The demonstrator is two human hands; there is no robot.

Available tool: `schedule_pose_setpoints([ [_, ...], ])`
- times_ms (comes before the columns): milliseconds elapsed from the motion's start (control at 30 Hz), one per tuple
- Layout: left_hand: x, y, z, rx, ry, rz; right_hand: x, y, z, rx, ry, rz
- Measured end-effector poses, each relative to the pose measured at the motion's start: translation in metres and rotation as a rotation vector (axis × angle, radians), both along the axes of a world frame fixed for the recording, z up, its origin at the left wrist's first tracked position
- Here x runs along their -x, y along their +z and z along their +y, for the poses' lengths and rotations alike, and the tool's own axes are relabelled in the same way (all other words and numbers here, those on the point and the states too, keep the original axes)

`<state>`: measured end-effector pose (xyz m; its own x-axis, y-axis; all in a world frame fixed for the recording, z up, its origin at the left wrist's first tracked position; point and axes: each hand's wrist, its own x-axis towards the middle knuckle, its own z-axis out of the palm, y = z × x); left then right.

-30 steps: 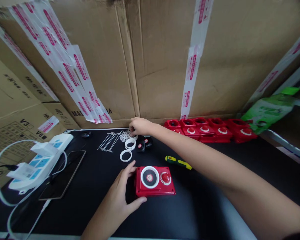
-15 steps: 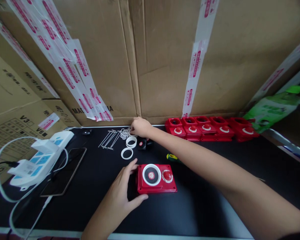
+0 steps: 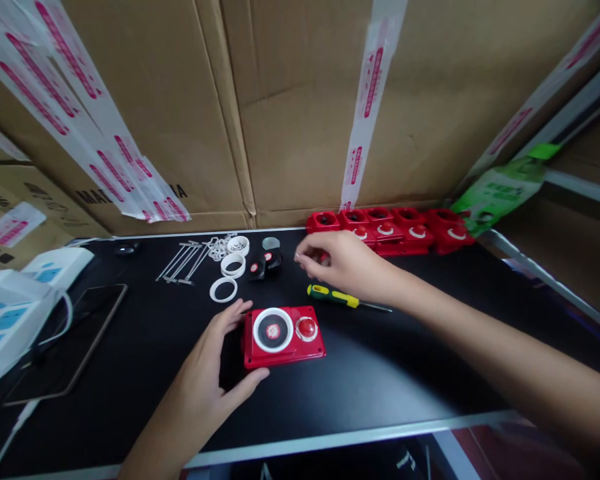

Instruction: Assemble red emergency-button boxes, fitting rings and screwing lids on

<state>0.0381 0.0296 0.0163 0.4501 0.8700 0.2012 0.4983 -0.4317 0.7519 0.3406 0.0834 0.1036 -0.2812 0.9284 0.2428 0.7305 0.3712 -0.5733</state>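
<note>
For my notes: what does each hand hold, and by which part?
The left hand holds the red alarm box by its left end. The right hand seemingly pinches something, too small to identify.

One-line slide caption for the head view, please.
Left hand cupped around the left end of a red box, right hand pinched near a yellow-and-green screwdriver.

The box [image 3: 299, 348] is red, its disc [image 3: 273, 332] perhaps black.
</note>
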Motion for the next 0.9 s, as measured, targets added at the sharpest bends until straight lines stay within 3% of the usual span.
schedule_pose_setpoints([
  [100, 0.0, -0.001, 0.0, -0.025, 0.008, 0.019, -0.022, -0.014, -0.04, 0.075, 0.025, 0.039],
  [233, 0.002, -0.004, 0.0, -0.064, 0.015, 0.068, -0.033, -0.036, -0.064, 0.116, -0.001, 0.151],
  [400, 0.001, -0.003, -0.001, -0.048, 0.026, 0.093, -0.029, -0.052, -0.066, 0.011, -0.04, 0.245],
  [633, 0.001, -0.002, -0.001, -0.033, 0.032, 0.115, -0.015, -0.052, -0.074, -0.108, -0.042, 0.244],
  [900, -0.001, 0.0, 0.0, -0.043, 0.056, 0.12, -0.008, -0.058, -0.075, -0.124, -0.023, 0.297],
])
